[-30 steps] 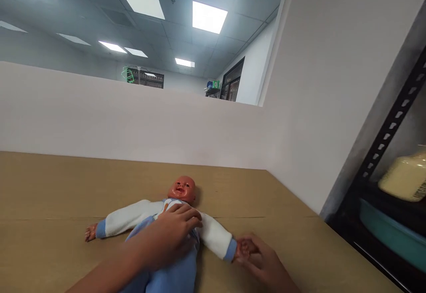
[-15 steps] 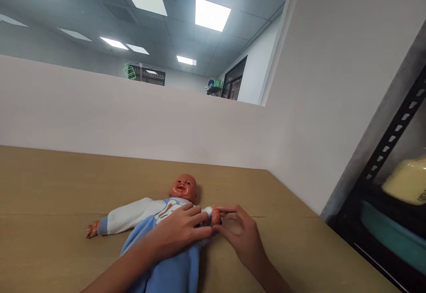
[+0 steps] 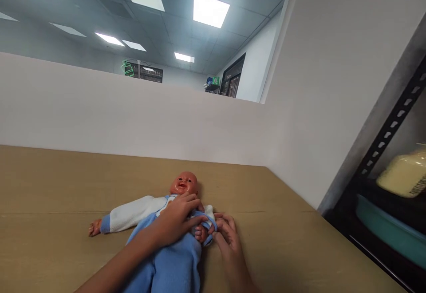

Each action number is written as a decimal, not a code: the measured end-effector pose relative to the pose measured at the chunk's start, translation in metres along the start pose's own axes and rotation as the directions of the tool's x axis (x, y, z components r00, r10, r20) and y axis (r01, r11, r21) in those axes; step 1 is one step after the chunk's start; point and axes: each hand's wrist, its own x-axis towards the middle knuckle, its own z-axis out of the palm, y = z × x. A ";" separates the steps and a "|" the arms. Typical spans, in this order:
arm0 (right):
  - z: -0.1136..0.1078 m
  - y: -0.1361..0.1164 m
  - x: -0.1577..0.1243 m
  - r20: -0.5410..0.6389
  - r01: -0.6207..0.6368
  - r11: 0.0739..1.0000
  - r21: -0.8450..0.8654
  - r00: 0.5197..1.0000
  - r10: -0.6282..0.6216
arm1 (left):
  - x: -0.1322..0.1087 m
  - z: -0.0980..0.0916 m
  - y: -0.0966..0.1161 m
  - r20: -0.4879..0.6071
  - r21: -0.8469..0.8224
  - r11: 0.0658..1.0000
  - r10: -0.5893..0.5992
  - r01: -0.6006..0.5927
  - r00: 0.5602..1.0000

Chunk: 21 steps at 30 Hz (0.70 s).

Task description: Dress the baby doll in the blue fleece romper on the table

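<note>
Head view shows the right hand [image 3: 228, 236] pinching the blue cuff [image 3: 208, 241] of the doll [image 3: 175, 262], while the left hand [image 3: 178, 219] rests across its chest [image 3: 165, 205], grip unclear. The doll lies face-up on the counter [image 3: 282, 231], with a pale wall [image 3: 133, 115] behind.

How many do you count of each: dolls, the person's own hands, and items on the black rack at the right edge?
Doll: 1
Left hand and right hand: 2
Rack items, a yellow container and a teal container, both cut off by the frame: 2
Total: 5
</note>
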 end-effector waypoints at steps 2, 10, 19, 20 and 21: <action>0.002 0.016 -0.001 -0.044 -0.136 0.990 0.039 0.989 0.138 | -0.002 0.002 -0.003 0.037 0.005 1.000 -0.019 0.019 0.999; 0.008 0.038 0.006 -0.048 -0.246 0.945 0.215 0.964 0.262 | -0.009 0.001 0.002 0.118 0.018 0.998 -0.060 0.058 0.991; 0.011 0.032 0.025 0.043 -0.193 0.948 0.255 0.981 0.188 | -0.001 0.020 -0.004 -0.033 0.065 0.991 -0.116 0.118 0.993; 0.011 0.033 0.028 0.058 -0.192 0.951 0.241 0.981 0.184 | 0.000 0.021 -0.006 -0.053 0.066 0.987 -0.142 0.146 0.988; 0.011 0.035 0.032 0.077 -0.192 0.955 0.228 0.981 0.179 | 0.001 0.022 -0.008 -0.070 0.065 0.984 -0.163 0.168 0.984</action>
